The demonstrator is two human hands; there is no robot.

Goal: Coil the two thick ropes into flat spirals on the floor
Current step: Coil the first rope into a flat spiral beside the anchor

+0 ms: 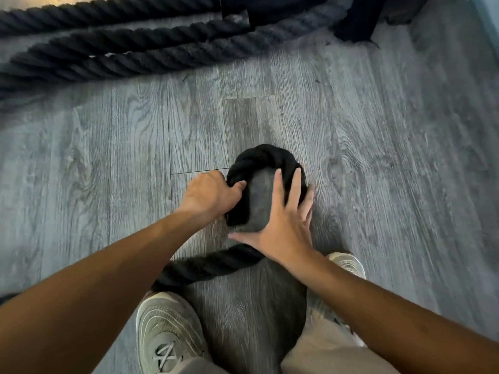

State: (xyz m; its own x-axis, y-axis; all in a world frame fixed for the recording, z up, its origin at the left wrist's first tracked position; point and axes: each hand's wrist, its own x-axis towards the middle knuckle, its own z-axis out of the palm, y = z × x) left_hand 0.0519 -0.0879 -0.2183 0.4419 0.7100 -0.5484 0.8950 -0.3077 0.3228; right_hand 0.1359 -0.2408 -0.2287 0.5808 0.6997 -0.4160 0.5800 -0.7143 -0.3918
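1. No brand, label or writing can be read anywhere; the shoes show stitched lines only.
2. Two hands are in view. The left hand (209, 194) is clamped on the left side of a tight bend in a black rope (259, 157), its fingers curled around the strand.
3. The right hand (283, 225) is spread, fingers apart, pressing flat on the right side of the same bend, with the thumb stretched left across the floor (378, 144).
4. That rope forms one small loop on the grey wood-look floor just in front of the person's feet; its tail runs under the right hand and off to the lower left, passing beside the left shoe (167, 333).
5. Three more runs of thick dark rope (121, 58) lie side by side along the top of the view, well apart from the loop; whether they are one rope or several cannot be told.
6. Two pale shoes show, the right shoe (347, 263) partly hidden by the right forearm.
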